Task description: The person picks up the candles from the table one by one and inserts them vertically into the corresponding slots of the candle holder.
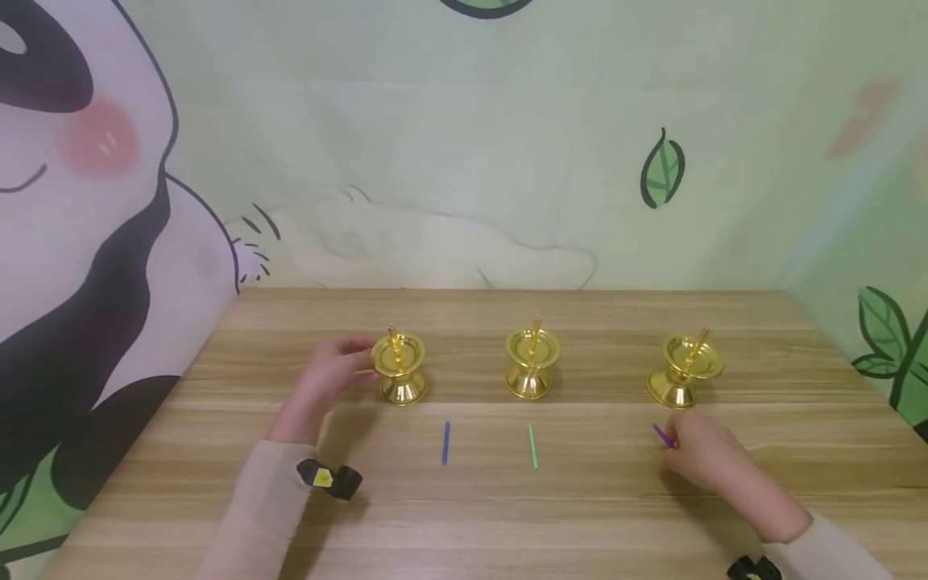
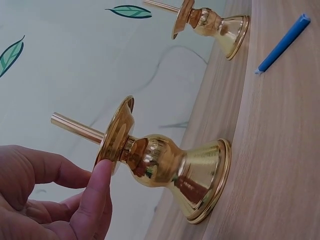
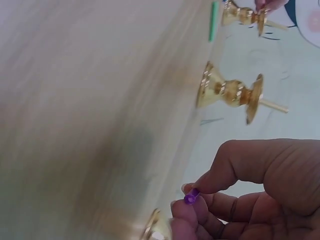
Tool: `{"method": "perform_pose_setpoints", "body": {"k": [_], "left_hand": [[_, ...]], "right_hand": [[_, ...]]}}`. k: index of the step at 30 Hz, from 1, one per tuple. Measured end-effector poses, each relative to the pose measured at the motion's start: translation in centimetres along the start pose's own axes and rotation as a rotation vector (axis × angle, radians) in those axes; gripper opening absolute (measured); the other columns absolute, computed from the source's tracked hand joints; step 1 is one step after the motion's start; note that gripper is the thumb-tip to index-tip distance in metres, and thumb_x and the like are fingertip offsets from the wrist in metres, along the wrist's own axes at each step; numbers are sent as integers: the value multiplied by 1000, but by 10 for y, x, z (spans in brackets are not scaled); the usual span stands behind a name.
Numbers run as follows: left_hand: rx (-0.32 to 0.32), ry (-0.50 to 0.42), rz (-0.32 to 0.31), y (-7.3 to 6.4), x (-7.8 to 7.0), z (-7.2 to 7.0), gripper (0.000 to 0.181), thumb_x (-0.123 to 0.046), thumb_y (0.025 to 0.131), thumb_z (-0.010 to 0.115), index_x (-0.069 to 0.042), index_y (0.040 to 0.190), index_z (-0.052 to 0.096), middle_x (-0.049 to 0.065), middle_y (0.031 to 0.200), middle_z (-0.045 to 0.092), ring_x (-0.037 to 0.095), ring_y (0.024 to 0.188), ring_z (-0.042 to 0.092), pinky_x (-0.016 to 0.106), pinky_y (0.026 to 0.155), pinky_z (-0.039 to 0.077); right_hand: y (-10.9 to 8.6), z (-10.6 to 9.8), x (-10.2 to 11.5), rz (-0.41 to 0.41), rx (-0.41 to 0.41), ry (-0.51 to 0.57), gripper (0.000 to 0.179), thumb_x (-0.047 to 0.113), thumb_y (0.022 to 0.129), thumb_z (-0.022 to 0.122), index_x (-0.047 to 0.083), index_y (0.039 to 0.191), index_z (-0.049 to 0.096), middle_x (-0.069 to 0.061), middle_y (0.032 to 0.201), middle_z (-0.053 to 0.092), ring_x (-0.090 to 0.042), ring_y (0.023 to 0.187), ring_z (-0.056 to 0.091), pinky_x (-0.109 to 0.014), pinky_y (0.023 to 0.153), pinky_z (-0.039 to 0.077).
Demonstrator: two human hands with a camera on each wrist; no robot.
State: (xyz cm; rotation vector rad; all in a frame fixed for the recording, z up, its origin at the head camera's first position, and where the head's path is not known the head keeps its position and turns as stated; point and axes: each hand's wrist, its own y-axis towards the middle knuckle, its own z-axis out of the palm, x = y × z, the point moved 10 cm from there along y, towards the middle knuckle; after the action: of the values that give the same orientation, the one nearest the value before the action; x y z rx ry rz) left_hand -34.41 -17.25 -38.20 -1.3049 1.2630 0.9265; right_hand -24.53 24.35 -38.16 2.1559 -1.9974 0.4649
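Observation:
Three brass candle holders stand upright in a row, each with a thin tube rising from its dish. At the left candle holder [image 1: 402, 387], my left hand [image 1: 335, 369] pinches the dish's rim between thumb and fingers, as the left wrist view shows. My right hand [image 1: 703, 453] pinches a thin purple candle [image 1: 663, 436] in front of the right candle holder [image 1: 674, 393], above the table. Only one end of that candle shows in the right wrist view. Nearest neither hand is the middle candle holder [image 1: 528, 382].
A blue candle [image 1: 445, 443] and a green candle [image 1: 532, 447] lie apart on the wooden table [image 1: 464, 515], in front of the left and middle holders. Behind the table rises a pale green wall [image 1: 435, 145] with a painted panda and leaves.

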Motion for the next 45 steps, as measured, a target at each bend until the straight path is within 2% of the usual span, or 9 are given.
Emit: {"method": "perform_pose_setpoints", "body": {"k": [7, 11, 15, 19, 24, 29, 38, 41, 45], "left_hand": [[-5, 6, 1, 0, 0, 2, 42, 1, 93, 50, 18, 130, 39, 33, 132, 44, 11, 86, 59, 19, 80, 55], [-8, 13, 4, -1, -1, 2, 42, 1, 94, 49, 18, 130, 39, 33, 133, 44, 13, 88, 60, 21, 83, 55], [-7, 15, 4, -1, -1, 1, 42, 0, 94, 49, 18, 130, 39, 33, 133, 44, 19, 94, 59, 29, 90, 54], [-2, 17, 2, 1, 0, 1, 41, 0, 94, 49, 17, 131, 40, 33, 133, 44, 21, 97, 59, 35, 96, 51], [-3, 18, 4, 0, 1, 0, 41, -1, 95, 49, 17, 131, 40, 33, 133, 44, 19, 95, 59, 33, 94, 52], [-1, 29, 17, 0, 0, 0, 41, 0, 95, 48, 18, 130, 40, 33, 132, 45, 16, 92, 59, 31, 92, 53], [3, 42, -3, -1, 0, 1, 40, 7, 93, 44, 19, 131, 38, 34, 132, 44, 8, 83, 59, 21, 82, 55], [11, 41, -1, -2, -1, 1, 40, 7, 93, 43, 19, 131, 39, 34, 131, 45, 7, 82, 59, 20, 81, 55], [15, 38, 2, -2, -1, 1, 40, 8, 92, 44, 19, 131, 38, 34, 132, 44, 9, 85, 59, 27, 89, 54]], "right_hand": [[-5, -8, 24, -65, -40, 46, 13, 3, 72, 67, 3, 79, 56, -3, 66, 52, -17, 60, 46, -29, 51, 40], [-6, -15, 41, -119, -98, 60, 13, 2, 72, 66, 4, 79, 55, -1, 66, 51, -16, 60, 45, -29, 51, 40], [-8, -24, 58, -160, -168, 91, 14, 0, 69, 64, 4, 80, 56, 0, 66, 51, -14, 61, 45, -28, 52, 39], [-9, -30, 76, -203, -223, 142, 20, -1, 69, 64, 1, 89, 62, 0, 71, 57, -13, 65, 49, -28, 56, 45], [-10, -39, 97, -237, -277, 185, 26, -1, 71, 63, -1, 97, 65, -2, 76, 64, -13, 70, 55, -29, 60, 50], [-6, -42, 114, -249, -275, 262, 27, -1, 74, 62, -4, 101, 63, -6, 80, 66, -14, 71, 57, -26, 61, 51], [-3, -48, 153, -352, -309, 322, 22, -4, 74, 62, -3, 96, 62, -7, 79, 64, -14, 72, 56, -24, 63, 52], [-1, -48, 159, -349, -291, 347, 21, -4, 76, 62, -1, 96, 61, -7, 82, 65, -15, 74, 57, -25, 66, 53], [6, -46, 166, -318, -261, 389, 19, -1, 79, 62, -1, 97, 62, -10, 86, 67, -18, 78, 60, -30, 70, 55]]}}
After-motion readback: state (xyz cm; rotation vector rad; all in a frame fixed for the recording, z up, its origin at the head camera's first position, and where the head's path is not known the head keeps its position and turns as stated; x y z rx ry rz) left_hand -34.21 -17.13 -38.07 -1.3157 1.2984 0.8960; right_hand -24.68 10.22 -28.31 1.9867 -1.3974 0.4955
